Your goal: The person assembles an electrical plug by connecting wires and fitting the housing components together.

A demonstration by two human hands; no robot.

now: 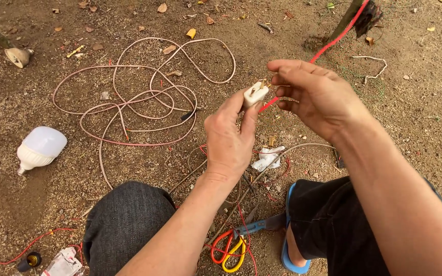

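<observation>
My left hand (228, 138) pinches a small white electrical plug (255, 94) between thumb and fingers, holding it up in the middle of the view. My right hand (315, 94) is just to its right, with fingertips at the plug's top where bare copper strands and a red wire (333, 40) meet it. The red wire runs up and to the right toward a dark stake (356, 18). Both my knees frame the bottom of the view.
A long pinkish cable (129, 97) lies coiled on the dirt at the left. A white bulb (39, 147) rests at the far left, a lamp socket (29, 260) at the bottom left. Pliers with blue, orange and yellow handles (241, 240) lie between my knees, near a white plug part (267, 158).
</observation>
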